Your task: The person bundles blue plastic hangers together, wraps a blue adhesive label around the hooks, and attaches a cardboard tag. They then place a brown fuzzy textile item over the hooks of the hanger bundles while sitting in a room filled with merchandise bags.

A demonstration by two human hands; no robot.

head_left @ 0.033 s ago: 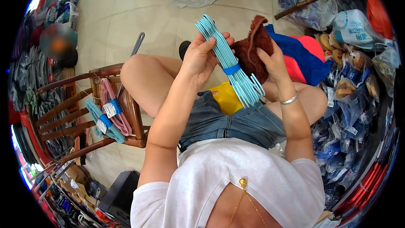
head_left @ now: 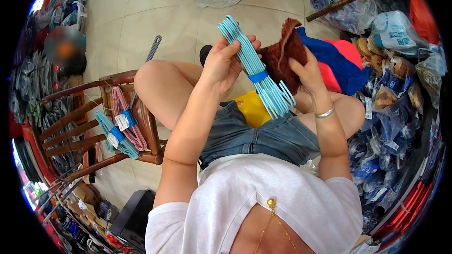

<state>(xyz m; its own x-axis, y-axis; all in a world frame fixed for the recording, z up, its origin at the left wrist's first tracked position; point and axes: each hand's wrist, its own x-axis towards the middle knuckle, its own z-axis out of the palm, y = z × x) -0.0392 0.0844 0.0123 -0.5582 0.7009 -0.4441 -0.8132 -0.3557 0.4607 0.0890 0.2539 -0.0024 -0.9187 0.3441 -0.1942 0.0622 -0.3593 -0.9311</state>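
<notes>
My left hand (head_left: 223, 63) grips a bundle of light blue plastic hangers (head_left: 254, 66) tied with a blue band, held up in front of me over my knees. My right hand (head_left: 306, 68) presses a dark reddish-brown cloth (head_left: 282, 54) against the bundle from the right. A silver bracelet (head_left: 325, 112) sits on my right wrist. A yellow object (head_left: 254, 108) lies in my lap on my denim shorts (head_left: 263, 136).
A wooden chair (head_left: 94, 117) at my left carries a pink hanger bundle (head_left: 125, 122) and a teal hanger bundle (head_left: 113, 136), both tagged. Red and blue folded cloth (head_left: 339, 61) lies beyond my right hand. Bagged goods (head_left: 395, 99) crowd the right side. Tiled floor (head_left: 155, 14) stretches ahead.
</notes>
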